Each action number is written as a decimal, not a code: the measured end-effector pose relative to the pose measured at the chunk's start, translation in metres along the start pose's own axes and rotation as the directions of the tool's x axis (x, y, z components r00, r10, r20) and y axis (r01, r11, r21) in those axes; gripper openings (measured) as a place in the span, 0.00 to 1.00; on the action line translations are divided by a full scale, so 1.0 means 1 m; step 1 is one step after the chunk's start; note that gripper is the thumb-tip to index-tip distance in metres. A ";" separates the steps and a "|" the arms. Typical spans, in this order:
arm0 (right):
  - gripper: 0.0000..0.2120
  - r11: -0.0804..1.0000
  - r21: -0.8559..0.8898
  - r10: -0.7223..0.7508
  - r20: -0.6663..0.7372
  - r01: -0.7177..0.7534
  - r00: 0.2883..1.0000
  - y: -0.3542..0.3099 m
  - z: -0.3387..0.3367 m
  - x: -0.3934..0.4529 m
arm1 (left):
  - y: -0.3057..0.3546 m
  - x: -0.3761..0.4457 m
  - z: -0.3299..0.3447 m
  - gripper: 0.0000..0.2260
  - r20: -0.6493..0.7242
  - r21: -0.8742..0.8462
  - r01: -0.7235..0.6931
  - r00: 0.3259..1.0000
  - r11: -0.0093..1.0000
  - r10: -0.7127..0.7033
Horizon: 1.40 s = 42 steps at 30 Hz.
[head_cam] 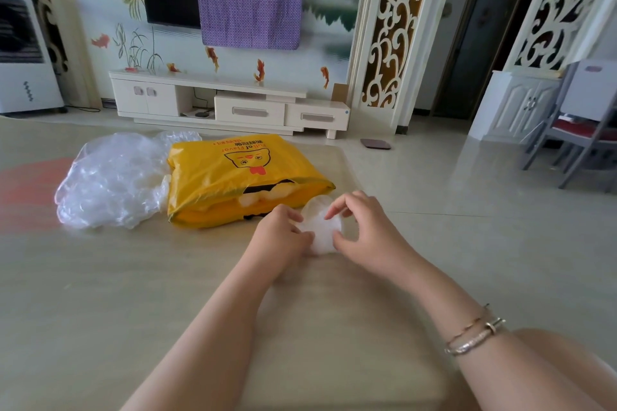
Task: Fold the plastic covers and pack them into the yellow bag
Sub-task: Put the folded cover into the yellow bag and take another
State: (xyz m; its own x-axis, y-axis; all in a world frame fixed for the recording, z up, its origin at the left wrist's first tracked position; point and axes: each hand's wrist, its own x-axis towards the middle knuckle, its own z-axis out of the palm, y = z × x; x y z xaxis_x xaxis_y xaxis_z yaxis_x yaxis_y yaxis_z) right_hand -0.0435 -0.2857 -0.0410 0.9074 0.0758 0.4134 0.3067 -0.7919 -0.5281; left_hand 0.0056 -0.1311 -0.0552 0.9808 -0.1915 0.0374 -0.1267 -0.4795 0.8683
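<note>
A small clear plastic cover (321, 227), partly folded, lies on the floor between my hands. My left hand (283, 237) pinches its left edge, fingers curled. On the cover's right side my right hand (362, 227) pinches it with thumb and fingertips. The yellow bag (233, 177) lies flat just behind, its cut-out handle facing me with white plastic showing through. A heap of loose clear plastic covers (113, 180) sits to the left of the bag.
A glossy tiled floor (467, 243) spreads all around. A white TV cabinet (227, 103) stands against the far wall. A grey chair (581, 133) is at the right, and a dark flat scale (375, 144) lies behind the bag.
</note>
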 end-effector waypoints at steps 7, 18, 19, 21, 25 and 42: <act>0.27 0.978 -0.210 0.068 0.241 -0.016 0.968 0.008 0.001 -0.011 | 0.003 -0.005 -0.003 0.15 0.004 -0.061 -0.013 1.000 0.998 0.013; 0.09 0.983 -0.180 -0.025 0.125 0.047 0.992 0.017 0.008 0.004 | 0.009 -0.011 -0.008 0.19 0.015 -0.059 -0.085 0.996 0.995 0.086; 0.09 0.985 -0.168 -0.013 0.122 0.033 0.993 0.015 0.007 0.005 | 0.010 -0.012 -0.008 0.20 0.051 -0.032 -0.089 0.995 0.995 0.091; 0.11 0.988 -0.155 0.013 0.138 0.009 0.990 0.014 0.005 0.004 | 0.010 -0.015 -0.008 0.19 0.113 -0.009 -0.113 0.987 0.994 0.113; 0.08 0.996 -0.064 0.067 0.127 -0.059 0.990 0.016 0.003 -0.004 | 0.007 -0.012 -0.005 0.07 0.076 0.020 -0.184 0.980 0.983 0.182; 0.08 0.918 0.139 0.371 0.028 -0.371 0.928 0.022 0.019 0.025 | 0.003 0.001 0.002 0.10 -0.048 -0.014 0.056 0.997 0.998 -0.056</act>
State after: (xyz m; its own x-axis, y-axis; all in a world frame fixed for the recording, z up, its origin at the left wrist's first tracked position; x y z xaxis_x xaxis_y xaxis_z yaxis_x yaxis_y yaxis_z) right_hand -0.0085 -0.2898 -0.0571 0.9641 -0.2061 0.1674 -0.0148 -0.6713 -0.7411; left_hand 0.0059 -0.1342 -0.0540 0.9923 -0.1231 0.0119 -0.0698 -0.4775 0.8759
